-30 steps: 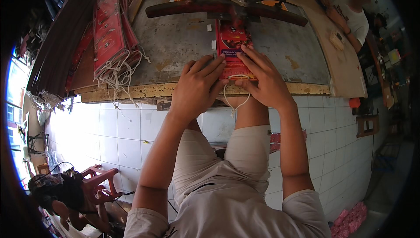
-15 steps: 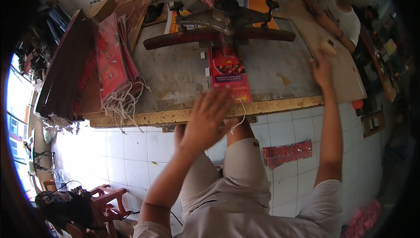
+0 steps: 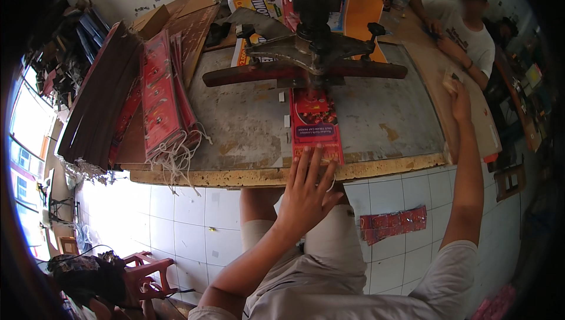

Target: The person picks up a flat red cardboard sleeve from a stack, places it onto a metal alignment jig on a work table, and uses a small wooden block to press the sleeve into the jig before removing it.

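Observation:
My left hand lies flat with its fingers stretched, the fingertips on the near end of a red printed strip. That strip lies on the grey metal table top, its far end under the dark metal press. A white string shows beside my left fingers. Far to the right, my right hand has its fingers closed around a small tan block-like thing at the brown board; its exact kind is unclear.
Stacked red printed strips with white strings lie at the left, beside a tall dark bundle. Orange and yellow printed sheets are behind the press. A person sits at the far right. Red strips lie on the tiled floor.
My right hand has reached farther out and closed on the tan thing. My left hand has moved slightly right and nearer me, fingertips still on the strip. The whole view has shifted a little.

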The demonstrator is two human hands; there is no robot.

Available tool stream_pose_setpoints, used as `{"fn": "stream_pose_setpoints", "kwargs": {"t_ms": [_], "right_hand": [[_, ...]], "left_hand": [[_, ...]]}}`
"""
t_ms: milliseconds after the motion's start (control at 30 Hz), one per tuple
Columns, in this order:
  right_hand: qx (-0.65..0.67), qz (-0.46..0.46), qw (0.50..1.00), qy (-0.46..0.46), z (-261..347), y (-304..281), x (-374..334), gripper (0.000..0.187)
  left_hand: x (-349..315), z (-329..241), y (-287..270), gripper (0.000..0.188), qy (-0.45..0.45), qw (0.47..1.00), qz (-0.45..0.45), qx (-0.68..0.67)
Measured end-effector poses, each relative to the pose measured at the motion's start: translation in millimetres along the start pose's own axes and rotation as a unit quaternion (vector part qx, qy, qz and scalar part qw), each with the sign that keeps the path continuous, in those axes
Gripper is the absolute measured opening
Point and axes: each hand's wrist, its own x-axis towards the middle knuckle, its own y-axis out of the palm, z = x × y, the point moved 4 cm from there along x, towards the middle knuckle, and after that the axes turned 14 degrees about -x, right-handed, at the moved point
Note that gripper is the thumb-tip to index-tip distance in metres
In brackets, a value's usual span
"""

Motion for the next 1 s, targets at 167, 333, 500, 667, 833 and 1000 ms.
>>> {"fn": "stream_pose_setpoints", "kwargs": {"t_ms": [167, 333, 500, 667, 833, 1000], "right_hand": [[0.127, 0.001, 0.992, -0.014, 70.9, -52.7, -62.2, 0.042], [0.272, 0.077, 0.956, -0.078, 187.5, -152.5, -166.2, 0.043], [0.366, 0.131, 0.875, -0.289, 312.3, -205.1, -208.6, 0.052], [0.336, 0.127, 0.869, -0.340, 386.8, -183.1, -195.2, 0.047], [0.278, 0.081, 0.898, -0.331, 415.9, -125.3, -167.1, 0.043], [0.273, 0.054, 0.903, -0.327, 424.8, -105.0, -150.4, 0.043]], "left_hand": [[-1.0, -1.6, -1.3, 0.082, -0.007, 1.000, -0.011, -0.006], [-1.7, -0.5, -4.0, 0.078, 0.002, 0.999, -0.028, -0.021], [-3.4, 1.0, -4.7, 0.077, 0.004, 1.000, -0.027, -0.009], [-1.6, -1.9, -1.5, 0.074, 0.027, 0.999, -0.027, -0.009], [0.2, -2.2, -3.9, 0.076, 0.030, 0.999, -0.036, -0.003], [-0.4, -2.9, -6.3, 0.079, 0.021, 0.999, -0.027, -0.002]]}}
